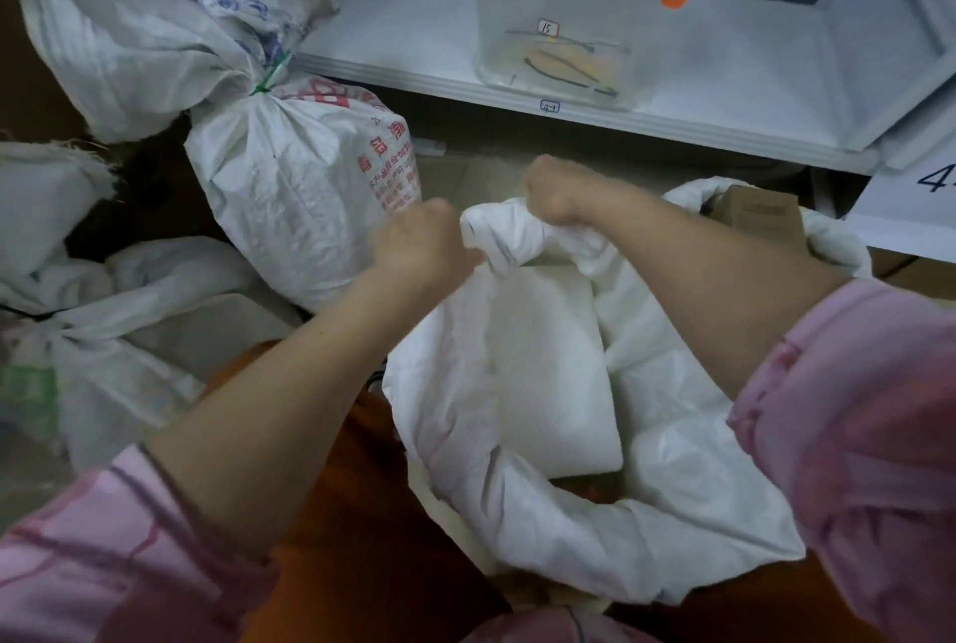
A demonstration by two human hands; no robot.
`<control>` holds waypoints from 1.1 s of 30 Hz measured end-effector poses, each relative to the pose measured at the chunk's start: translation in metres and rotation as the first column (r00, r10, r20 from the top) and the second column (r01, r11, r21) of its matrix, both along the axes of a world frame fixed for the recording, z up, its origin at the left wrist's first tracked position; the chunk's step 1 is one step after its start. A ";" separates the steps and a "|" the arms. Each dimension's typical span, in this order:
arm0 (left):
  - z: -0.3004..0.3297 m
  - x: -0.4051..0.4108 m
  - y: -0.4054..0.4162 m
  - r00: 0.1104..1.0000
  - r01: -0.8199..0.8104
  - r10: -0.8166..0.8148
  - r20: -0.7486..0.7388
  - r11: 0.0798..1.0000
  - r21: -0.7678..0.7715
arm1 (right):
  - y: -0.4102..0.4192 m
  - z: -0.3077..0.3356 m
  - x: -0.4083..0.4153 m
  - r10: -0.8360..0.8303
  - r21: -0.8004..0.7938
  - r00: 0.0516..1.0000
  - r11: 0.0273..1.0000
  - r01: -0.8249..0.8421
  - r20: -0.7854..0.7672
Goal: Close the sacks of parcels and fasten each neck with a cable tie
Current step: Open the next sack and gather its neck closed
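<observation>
Gaping in the foreground, the open white sack (543,435) sits between the person's forearms, a pale flat parcel (553,373) lying inside it. Its far rim is bunched into a ridge, and both hands grip that ridge: the right hand (556,192) is fisted over the gathered cloth, and the left hand (421,244), blurred, is closed at the ridge's left end, though its fingers cannot be made out.

Just left of the hands stands a tied sack (305,187) with red print, its neck cinched by a green cable tie (271,76). More filled white sacks (119,342) lie at the left edge. Behind the right forearm, a brown cardboard box (758,218) shows in another white sack.

Beyond them runs a white shelf (724,73), well apart from the hands. On it rests a clear plastic tub (579,22) with orange clips, holding several loose cable ties (564,68).
</observation>
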State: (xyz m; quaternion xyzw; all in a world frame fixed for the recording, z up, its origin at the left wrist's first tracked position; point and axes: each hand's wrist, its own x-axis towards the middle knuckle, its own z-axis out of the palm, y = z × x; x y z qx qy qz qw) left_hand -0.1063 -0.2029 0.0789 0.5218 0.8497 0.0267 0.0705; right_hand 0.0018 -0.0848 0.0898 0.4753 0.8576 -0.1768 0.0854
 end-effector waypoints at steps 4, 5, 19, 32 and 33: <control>-0.017 -0.012 0.007 0.962 -0.107 0.126 0.241 0.990 -0.089 | 0.012 0.009 0.007 -0.005 -0.198 0.995 0.980 0.024 0.098; -0.021 -0.020 0.010 0.879 -0.166 0.204 0.431 0.978 -0.125 | 0.014 0.012 0.012 -0.009 -0.228 0.993 0.973 0.035 0.114; -0.007 -0.007 0.027 0.937 0.098 -0.129 0.325 0.989 0.110 | 0.024 0.014 0.017 -0.198 -0.498 0.980 0.851 0.167 -0.010; -0.011 -0.017 0.051 0.857 0.205 -0.133 0.498 0.974 -0.094 | -0.043 0.007 0.036 -0.027 0.259 0.998 0.965 0.042 -0.063; -0.009 -0.024 0.051 0.806 0.215 -0.101 0.584 0.968 -0.129 | -0.047 -0.005 0.037 -0.029 0.291 0.999 0.956 0.038 -0.036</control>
